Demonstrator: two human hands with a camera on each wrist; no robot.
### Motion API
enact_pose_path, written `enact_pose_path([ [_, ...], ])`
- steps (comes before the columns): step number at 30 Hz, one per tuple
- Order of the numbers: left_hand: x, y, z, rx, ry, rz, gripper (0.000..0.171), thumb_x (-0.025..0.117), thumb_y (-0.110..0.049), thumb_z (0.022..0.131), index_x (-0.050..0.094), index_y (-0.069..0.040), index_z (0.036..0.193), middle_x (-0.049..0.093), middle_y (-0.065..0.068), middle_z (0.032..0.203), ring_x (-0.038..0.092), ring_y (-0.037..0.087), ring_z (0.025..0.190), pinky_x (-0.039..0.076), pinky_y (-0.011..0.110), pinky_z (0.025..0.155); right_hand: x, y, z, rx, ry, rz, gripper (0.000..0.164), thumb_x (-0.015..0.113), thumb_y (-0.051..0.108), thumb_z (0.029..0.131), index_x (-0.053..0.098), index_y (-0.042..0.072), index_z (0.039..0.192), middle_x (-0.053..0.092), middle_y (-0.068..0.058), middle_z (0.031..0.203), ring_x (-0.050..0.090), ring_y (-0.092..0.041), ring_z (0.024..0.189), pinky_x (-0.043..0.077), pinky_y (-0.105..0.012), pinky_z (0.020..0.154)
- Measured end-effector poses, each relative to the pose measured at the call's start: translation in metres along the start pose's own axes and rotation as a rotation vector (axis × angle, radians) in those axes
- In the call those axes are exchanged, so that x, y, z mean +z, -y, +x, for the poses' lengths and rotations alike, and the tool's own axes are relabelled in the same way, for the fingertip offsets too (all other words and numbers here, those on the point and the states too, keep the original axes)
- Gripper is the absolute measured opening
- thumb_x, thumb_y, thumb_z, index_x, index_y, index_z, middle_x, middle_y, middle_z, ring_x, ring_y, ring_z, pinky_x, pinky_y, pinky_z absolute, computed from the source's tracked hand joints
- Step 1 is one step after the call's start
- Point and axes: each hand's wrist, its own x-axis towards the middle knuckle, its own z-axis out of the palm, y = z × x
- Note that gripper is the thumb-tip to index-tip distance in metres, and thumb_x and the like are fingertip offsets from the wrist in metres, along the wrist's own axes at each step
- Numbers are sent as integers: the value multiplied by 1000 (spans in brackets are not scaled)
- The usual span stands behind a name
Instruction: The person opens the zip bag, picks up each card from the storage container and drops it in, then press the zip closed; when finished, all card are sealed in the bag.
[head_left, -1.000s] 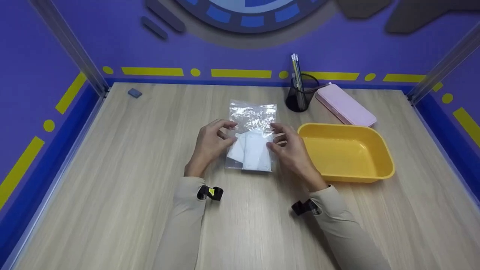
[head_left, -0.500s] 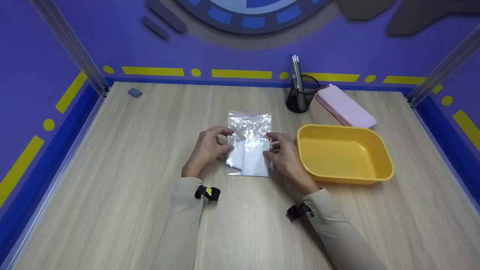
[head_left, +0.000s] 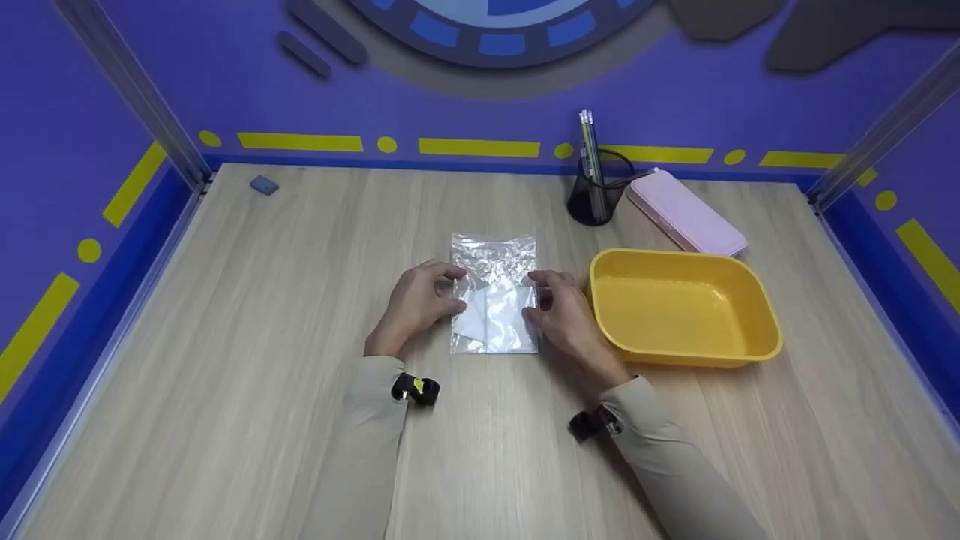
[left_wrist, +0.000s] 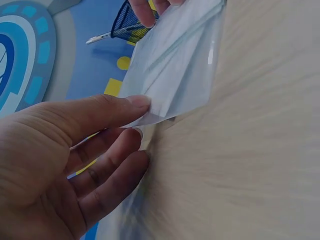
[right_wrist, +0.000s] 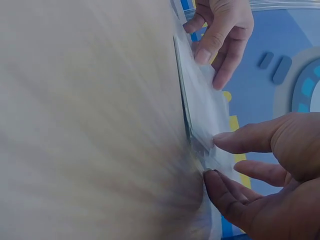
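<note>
A clear plastic zip bag (head_left: 493, 259) with flat white pieces (head_left: 506, 322) inside lies at the middle of the table in the head view, its zip end facing away from me. At its left edge, my left hand (head_left: 415, 306) pinches the plastic; the left wrist view shows the thumb on top and fingers below. My right hand (head_left: 564, 311) pinches the opposite edge, thumb on the upper face in the right wrist view. What exactly the white pieces are, I cannot tell through the glare.
Just right of my right hand stands a yellow tub (head_left: 686, 358). Behind it lie a pink case (head_left: 688, 214) and a black mesh cup (head_left: 592, 202) holding several pencils (head_left: 590, 150). A small blue-grey block (head_left: 264, 185) sits at the far left corner of the table (head_left: 225, 360).
Both hands have brought the bag a little toward me and lowered it. Over the last half second it has moved only slightly. The other things have stayed in place.
</note>
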Motion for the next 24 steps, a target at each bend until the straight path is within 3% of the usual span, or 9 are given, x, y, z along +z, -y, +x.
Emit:
enact_pose_path([
  [11, 6, -3, 2, -38, -20, 120, 51, 89, -10, 82, 74, -4, 130, 67, 13, 132, 61, 32, 128, 46, 43, 111, 3, 3, -2, -39, -15, -68, 56, 80, -7, 82, 61, -9, 135, 60, -22, 112, 61, -34, 100, 55, -47, 93],
  [18, 8, -12, 1, -81, -108, 165, 51, 83, -11, 86, 71, -5, 136, 62, 15, 136, 62, 35, 126, 50, 48, 103, 4, 13, -3, -13, -17, -123, 54, 81, 4, 89, 61, -7, 137, 57, -27, 128, 60, -38, 113, 52, -49, 101],
  [24, 6, -20, -4, -48, -166, 190, 52, 80, -21, 94, 67, -7, 142, 61, 14, 141, 66, 31, 115, 54, 50, 94, -11, 28, -10, -66, -14, -37, 53, 78, 11, 96, 58, -5, 142, 56, -25, 140, 58, -44, 127, 51, -54, 105],
])
